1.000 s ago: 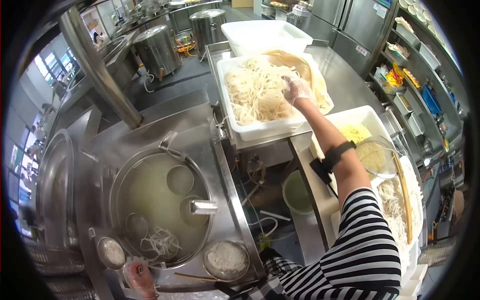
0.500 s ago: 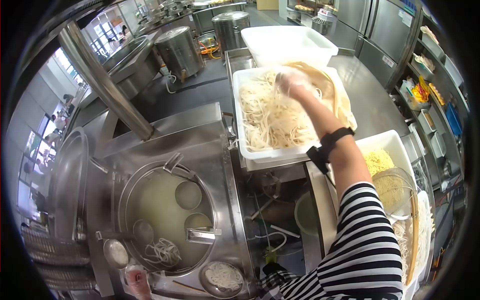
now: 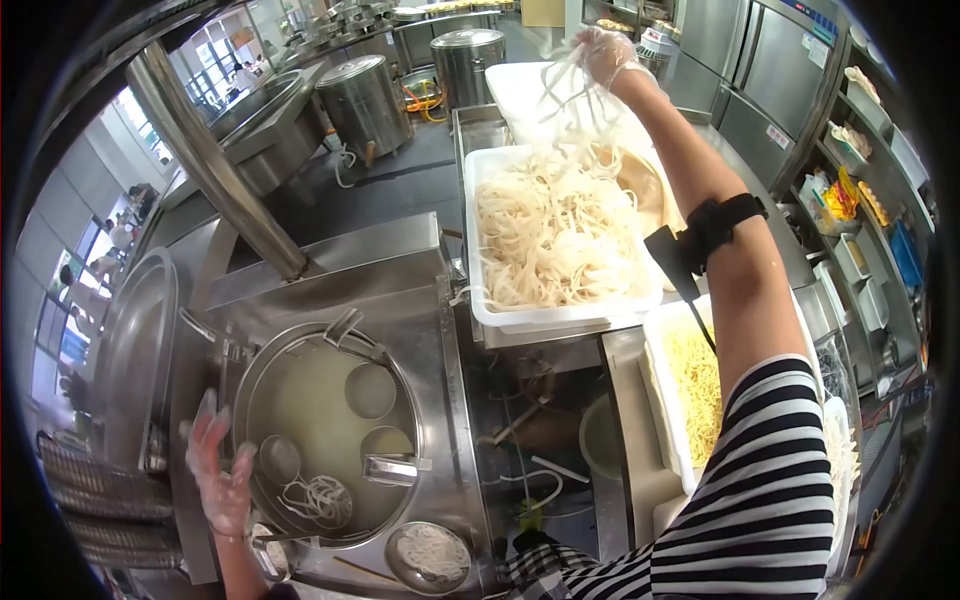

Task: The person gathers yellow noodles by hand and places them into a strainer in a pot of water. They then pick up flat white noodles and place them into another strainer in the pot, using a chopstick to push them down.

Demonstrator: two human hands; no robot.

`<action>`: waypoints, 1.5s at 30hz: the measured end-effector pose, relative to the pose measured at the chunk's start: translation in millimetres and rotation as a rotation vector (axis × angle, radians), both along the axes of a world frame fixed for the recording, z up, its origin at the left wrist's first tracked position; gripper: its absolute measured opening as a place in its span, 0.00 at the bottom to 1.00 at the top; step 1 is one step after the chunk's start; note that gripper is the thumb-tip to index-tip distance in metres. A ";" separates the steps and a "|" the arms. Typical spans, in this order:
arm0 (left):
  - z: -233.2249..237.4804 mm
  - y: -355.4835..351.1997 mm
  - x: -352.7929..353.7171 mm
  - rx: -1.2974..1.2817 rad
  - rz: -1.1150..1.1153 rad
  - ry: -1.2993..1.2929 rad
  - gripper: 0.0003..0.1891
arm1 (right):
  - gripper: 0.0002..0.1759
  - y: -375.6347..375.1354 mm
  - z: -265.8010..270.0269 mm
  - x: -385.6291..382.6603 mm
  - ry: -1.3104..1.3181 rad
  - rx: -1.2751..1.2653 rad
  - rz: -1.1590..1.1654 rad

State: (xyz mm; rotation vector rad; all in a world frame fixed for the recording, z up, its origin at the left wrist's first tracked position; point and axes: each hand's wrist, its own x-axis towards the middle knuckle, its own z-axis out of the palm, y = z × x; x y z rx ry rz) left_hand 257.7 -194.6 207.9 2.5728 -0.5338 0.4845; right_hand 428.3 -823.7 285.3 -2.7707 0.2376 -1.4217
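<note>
Bunch of white noodles (image 3: pixel 572 95) hangs from our R hand (image 3: pixel 605 50), up at 12 o'clock of the view. The gloved fingers pinch the strands' top ends, arm stretched out, w/ a black strap (image 3: pixel 725 222) round the forearm. The strands' lower ends trail down into the heap in the white tub (image 3: pixel 560 318), at 6 o'clock from that hand. A 2nd white tub (image 3: pixel 520 85) sits behind, at 12 from the first; what's in it we can't tell. At 4 o'clock from the noodle tub, just beside it, a 3rd tub (image 3: pixel 655 420) holds yellow noodles (image 3: pixel 695 385). Our L hand (image 3: pixel 218 470), also gloved, is at 8 o'clock of the view, fingers spread wide & gripping nothing, over the left edge of the round cooker well (image 3: pixel 240 390). The well is full of cloudy water (image 3: pixel 300 400), w/ a loose noodle tangle (image 3: pixel 320 500) at its 6 o'clock. Outside the rim at 5 o'clock sits a small steel bowl (image 3: pixel 393 548) w/ noodles. Steel stockpots (image 3: pixel 365 95) stand at 11 o'clock of the view, well apart.
</note>
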 end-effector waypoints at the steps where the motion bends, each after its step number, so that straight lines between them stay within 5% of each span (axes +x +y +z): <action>1: 10.8 -21.3 7.9 0.077 -0.049 -0.030 0.24 | 0.08 -1.9 8.3 0.6 -0.003 -0.002 -0.001; 5: 40.5 -105.9 54.2 0.011 -0.361 -0.090 0.29 | 0.09 -2.9 42.7 -4.7 -0.026 0.252 0.141; 8: 62.1 -201.0 87.6 -0.300 -0.530 0.049 0.37 | 0.08 5.0 43.2 -7.8 0.029 -0.059 0.230; 12: 72.6 -336.7 132.3 -0.302 -0.553 -0.176 0.42 | 0.08 55.0 21.1 -38.6 0.132 0.226 0.467; 15: 63.3 -415.4 140.6 -0.435 -0.644 -0.015 0.39 | 0.11 70.9 -11.6 -36.5 0.075 0.344 0.695; 16: 58.6 -437.9 151.3 -0.971 -0.908 0.578 0.30 | 0.11 89.6 -4.1 -52.4 0.153 0.289 0.423; 17: 52.0 -451.2 157.4 -1.491 -1.099 1.224 0.24 | 0.12 82.8 -10.9 -51.2 0.139 0.443 0.501; 18: 40.3 -456.9 163.2 -1.484 -1.096 1.231 0.24 | 0.13 76.9 -18.6 -50.1 0.124 0.598 0.579; 20: 33.9 -461.2 160.4 -0.949 -0.937 0.353 0.18 | 0.17 79.8 -16.7 -67.9 0.145 0.631 0.598; 21: 39.0 -463.7 151.9 -1.185 -0.697 0.686 0.11 | 0.22 82.2 -17.2 -72.9 0.174 0.658 0.625; 22: 41.9 -465.6 154.8 -1.184 -0.690 0.690 0.11 | 0.22 76.7 -24.4 -67.6 0.178 0.664 0.626; 24: 48.2 -469.7 169.0 -1.481 -0.620 0.870 0.10 | 0.33 60.6 -49.4 -51.2 -0.380 0.580 0.891; 25: 51.3 -469.1 170.9 -1.210 -0.481 0.656 0.05 | 0.40 61.1 -66.3 -50.3 -0.144 0.791 0.896; 26: 55.2 -467.9 179.6 -1.212 -0.477 0.656 0.05 | 0.41 75.4 -68.4 -31.5 0.082 0.864 1.197; 27: 62.1 -465.3 189.7 -1.203 -0.566 0.662 0.05 | 0.40 71.4 -96.9 -58.0 0.173 0.500 0.714; 28: 67.3 -462.2 196.1 -1.195 -0.656 0.666 0.05 | 0.34 65.9 -105.0 -57.5 0.642 0.417 0.551; 29: 75.7 -456.3 189.7 -1.196 -0.650 0.666 0.05 | 0.26 48.3 -157.0 -39.7 0.319 0.043 0.457; 30: 90.1 -448.0 176.4 -1.150 -0.571 0.629 0.08 | 0.26 41.8 -155.2 -47.2 0.320 0.043 0.461; 32: 86.1 -434.3 191.3 -1.106 -0.477 0.576 0.10 | 0.21 43.2 -129.1 -61.8 0.493 0.839 0.498; 34: 48.9 -426.6 241.7 0.068 -1.101 -0.266 0.18 | 0.18 45.6 -96.1 -63.1 0.550 0.900 0.539; 36: 52.1 -409.9 183.2 0.436 -0.625 0.056 0.30 | 0.16 61.9 -52.3 -77.2 0.444 0.918 0.756; 37: 34.8 -405.1 183.7 0.025 -0.762 0.239 0.31 | 0.16 70.0 -51.3 -67.0 0.447 0.912 0.756; 39: 33.8 -409.3 188.6 -0.105 -0.852 0.316 0.30 | 0.15 89.2 -53.1 -43.1 -0.088 1.249 1.232; 41: 37.9 -405.5 176.6 -0.561 -0.902 0.659 0.25 | 0.13 119.1 -39.6 -46.7 -0.224 1.325 1.275; 42: 44.9 -395.6 166.3 -0.570 -0.892 0.660 0.25 | 0.11 130.5 -35.3 -50.5 -0.374 1.403 1.310; 44: 60.9 -370.1 146.3 -0.617 -0.875 1.017 0.16 | 0.13 134.9 -34.2 -41.6 -0.338 1.347 1.324; 45: 69.4 -353.5 137.9 -0.453 -0.745 0.977 0.15 | 0.10 139.1 -34.4 -35.2 -0.220 1.383 1.430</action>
